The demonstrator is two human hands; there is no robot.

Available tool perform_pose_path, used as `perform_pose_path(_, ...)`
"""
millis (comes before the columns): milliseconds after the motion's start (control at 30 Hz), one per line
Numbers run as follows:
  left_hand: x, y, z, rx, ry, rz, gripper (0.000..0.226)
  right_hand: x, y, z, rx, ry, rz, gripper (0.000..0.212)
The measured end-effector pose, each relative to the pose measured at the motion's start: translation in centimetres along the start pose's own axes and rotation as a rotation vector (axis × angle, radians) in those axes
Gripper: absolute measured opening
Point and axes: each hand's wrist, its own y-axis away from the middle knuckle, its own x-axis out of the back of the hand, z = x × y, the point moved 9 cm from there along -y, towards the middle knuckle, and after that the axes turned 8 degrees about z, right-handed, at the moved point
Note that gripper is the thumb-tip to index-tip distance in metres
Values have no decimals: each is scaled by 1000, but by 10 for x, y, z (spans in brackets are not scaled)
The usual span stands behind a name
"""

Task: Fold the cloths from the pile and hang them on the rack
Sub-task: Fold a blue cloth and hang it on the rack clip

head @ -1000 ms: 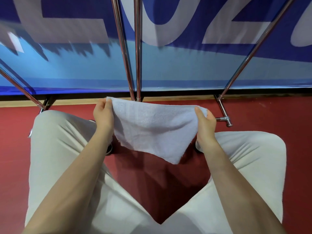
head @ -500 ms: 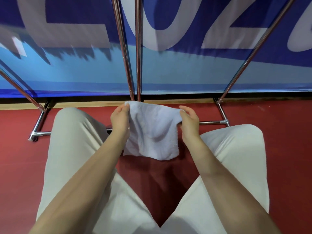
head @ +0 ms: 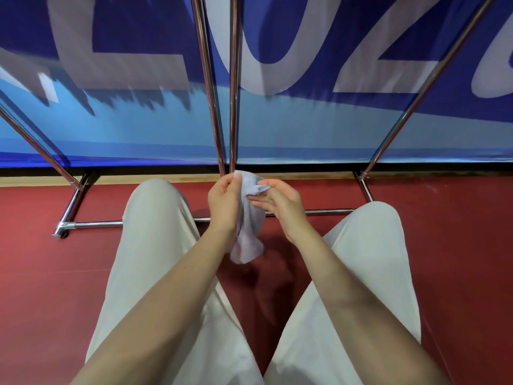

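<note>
Cloth (head: 248,232) hanging lengthwise below both grips, left hand (head: 223,202) pinching its top corner, right hand (head: 280,202) pinching the adjoining edge, rack (head: 234,107) rails just beyond

Even bright light, wide-angle bowing, blurred banner (head: 277,79)

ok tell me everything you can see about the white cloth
The white cloth looks like soft terry towelling, small and pale. It hangs folded narrow between both hands, lower end loose above the red floor. The left hand pinches its top edge; the right hand holds a corner, fingers against its side.
</note>
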Motion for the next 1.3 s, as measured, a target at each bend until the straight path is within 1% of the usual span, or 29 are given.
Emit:
perform_pose_path(100, 0, 1, -3, 27, 20, -17, 18, -4, -1, -2, 42, 128, -32, 13)
perform_pose_path(200, -1, 1, -11, 68, -9, -61, 23, 3, -3, -3, 131, 348, -4, 16)
perform_pose_path(267, -1, 2, -13, 81, -24, -79, 24, 10, -5, -9, 280, 560, 62, 11)
perform_pose_path(333, 0, 2, -13, 88, -29, -72, 23, 11, -1, -22, 486, 768, 127, 3)
perform_pose_path(367, 0, 3, -13, 93, -27, -68, 23, 9, 1, -28, 562, 800, 136, 5)
perform_pose_path(400, 1, 3, -13, 105, -22, -66, 23, 7, 1, -30, 589, 795, 121, 5)
perform_pose_path(433, 1, 3, -15, 121, -13, -65, 23, 5, 1, -29, 566, 766, 91, 3)
perform_pose_path(533, 0, 4, -20, 194, 61, -64, 22, -2, 2, -20, 427, 643, 1, 13)
perform_pose_path(633, -5, 7, -22, 253, 124, -79, 18, -9, 6, -19, 380, 555, 1, 19)
perform_pose_path(700, -11, 13, -19, 280, 176, -107, 17, -8, 7, -22, 375, 467, 46, 23)
perform_pose_path(767, -17, 18, -13, 269, 191, -161, 19, -3, 7, -26, 384, 395, 111, 23)
perform_pose_path(900, -25, 24, -10, 250, 171, -261, 21, 5, 1, -25, 345, 331, 177, 13)
perform_pose_path(1033, -26, 22, -12, 229, 113, -265, 22, 12, -4, -19, 317, 345, 236, 11)
perform_pose_path(1133, -26, 20, -14, 232, 62, -249, 23, 19, -9, -10, 232, 280, 283, 8)
perform_pose_path(1300, -30, 22, -6, 124, 13, -338, 21, 21, -16, -2, 92, 208, 244, 6)
